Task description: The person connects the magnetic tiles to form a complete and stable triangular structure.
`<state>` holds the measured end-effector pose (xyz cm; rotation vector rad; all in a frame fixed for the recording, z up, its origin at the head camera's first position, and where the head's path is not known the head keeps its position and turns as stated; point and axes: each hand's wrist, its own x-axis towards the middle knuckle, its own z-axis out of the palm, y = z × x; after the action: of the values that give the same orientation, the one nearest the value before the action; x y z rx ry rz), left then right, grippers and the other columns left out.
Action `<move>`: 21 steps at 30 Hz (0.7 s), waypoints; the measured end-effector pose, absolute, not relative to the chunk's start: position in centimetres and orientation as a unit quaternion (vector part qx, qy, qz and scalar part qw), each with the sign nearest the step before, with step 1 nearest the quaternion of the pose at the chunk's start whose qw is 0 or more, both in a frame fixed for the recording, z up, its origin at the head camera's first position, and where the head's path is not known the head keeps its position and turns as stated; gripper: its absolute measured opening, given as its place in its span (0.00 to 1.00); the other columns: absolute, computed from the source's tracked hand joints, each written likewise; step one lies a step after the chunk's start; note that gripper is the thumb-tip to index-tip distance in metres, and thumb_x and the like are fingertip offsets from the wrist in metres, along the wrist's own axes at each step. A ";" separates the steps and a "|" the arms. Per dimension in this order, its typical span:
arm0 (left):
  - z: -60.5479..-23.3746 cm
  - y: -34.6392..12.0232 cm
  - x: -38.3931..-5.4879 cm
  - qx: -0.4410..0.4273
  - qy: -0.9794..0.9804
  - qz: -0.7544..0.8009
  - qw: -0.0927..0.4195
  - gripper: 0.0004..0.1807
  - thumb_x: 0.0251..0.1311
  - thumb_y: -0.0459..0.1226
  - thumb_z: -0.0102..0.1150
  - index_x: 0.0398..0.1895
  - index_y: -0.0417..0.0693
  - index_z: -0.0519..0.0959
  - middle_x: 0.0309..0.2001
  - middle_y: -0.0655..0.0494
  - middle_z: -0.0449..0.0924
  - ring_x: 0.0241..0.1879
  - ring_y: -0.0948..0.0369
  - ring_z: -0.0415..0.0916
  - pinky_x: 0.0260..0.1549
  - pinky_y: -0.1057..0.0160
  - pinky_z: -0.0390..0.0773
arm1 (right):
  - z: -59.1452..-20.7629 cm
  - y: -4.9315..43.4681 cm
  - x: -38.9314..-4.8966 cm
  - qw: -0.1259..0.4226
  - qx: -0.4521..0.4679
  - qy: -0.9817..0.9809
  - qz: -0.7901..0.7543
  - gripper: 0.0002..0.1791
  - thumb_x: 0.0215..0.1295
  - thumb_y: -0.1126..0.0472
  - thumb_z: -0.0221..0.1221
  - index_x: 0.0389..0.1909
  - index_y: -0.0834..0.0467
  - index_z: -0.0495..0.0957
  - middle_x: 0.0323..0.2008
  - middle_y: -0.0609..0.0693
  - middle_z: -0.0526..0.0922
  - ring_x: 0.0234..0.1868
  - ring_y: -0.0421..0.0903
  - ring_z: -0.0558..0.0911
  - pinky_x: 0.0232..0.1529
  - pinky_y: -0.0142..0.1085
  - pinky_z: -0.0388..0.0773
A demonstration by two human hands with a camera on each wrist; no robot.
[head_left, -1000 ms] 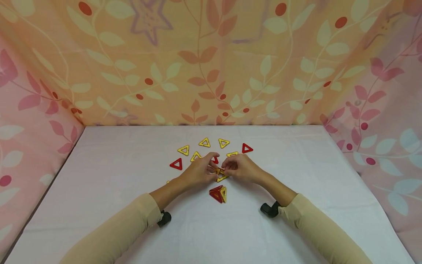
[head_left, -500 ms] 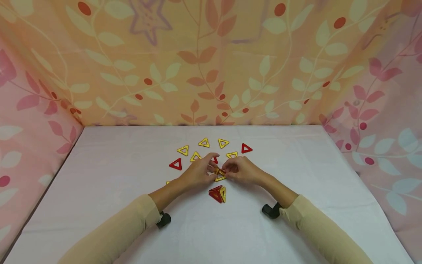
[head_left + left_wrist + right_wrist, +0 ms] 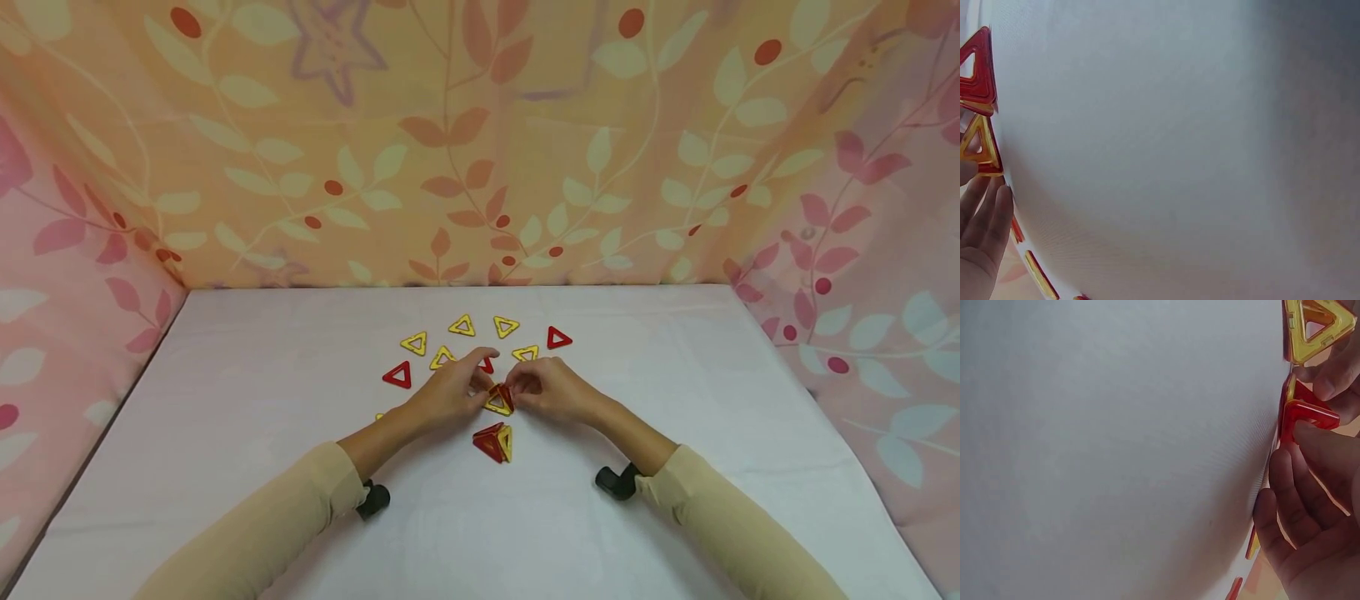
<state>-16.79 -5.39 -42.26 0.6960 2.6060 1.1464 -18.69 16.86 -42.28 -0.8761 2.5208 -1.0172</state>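
Between both hands stands a small cluster of triangular magnetic tiles, with a yellow tile [image 3: 497, 402] facing me and a red tile [image 3: 1313, 412] on its right side. My left hand [image 3: 455, 388] pinches the cluster from the left; its thumb touches the yellow tile in the left wrist view. The red tile is pinched by my right hand [image 3: 553, 390], thumb on its face. The cluster's back is partly hidden by fingers. Just nearer to me sits a red-and-yellow pyramid of such tiles [image 3: 491, 443], apart from both hands.
Loose yellow tiles [image 3: 462, 326] and red tiles [image 3: 398, 375] lie flat in an arc beyond the hands. One red tile [image 3: 487, 364] is partly covered by the left hand. The white-covered table [image 3: 262, 375] meets patterned cloth walls [image 3: 465, 192] at the back and sides.
The red tile in the right hand has swung against the right side of the yellow tile, its face now showing. Both hands have otherwise hardly moved.
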 end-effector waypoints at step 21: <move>-42.2 -5.4 -17.2 0.245 0.883 0.390 0.092 0.32 0.63 0.30 0.63 0.69 0.45 0.65 0.41 0.55 0.87 0.45 0.60 0.83 0.50 0.60 0.80 | -42.3 16.6 -18.8 0.127 -0.330 0.876 -0.329 0.16 0.58 0.67 0.70 0.48 0.58 0.82 0.40 0.45 0.83 0.34 0.42 0.78 0.37 0.32 0.79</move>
<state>-17.18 -5.43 -42.22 0.7271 2.6221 1.1579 -18.76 16.55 -42.29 -0.9607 2.5487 -0.9576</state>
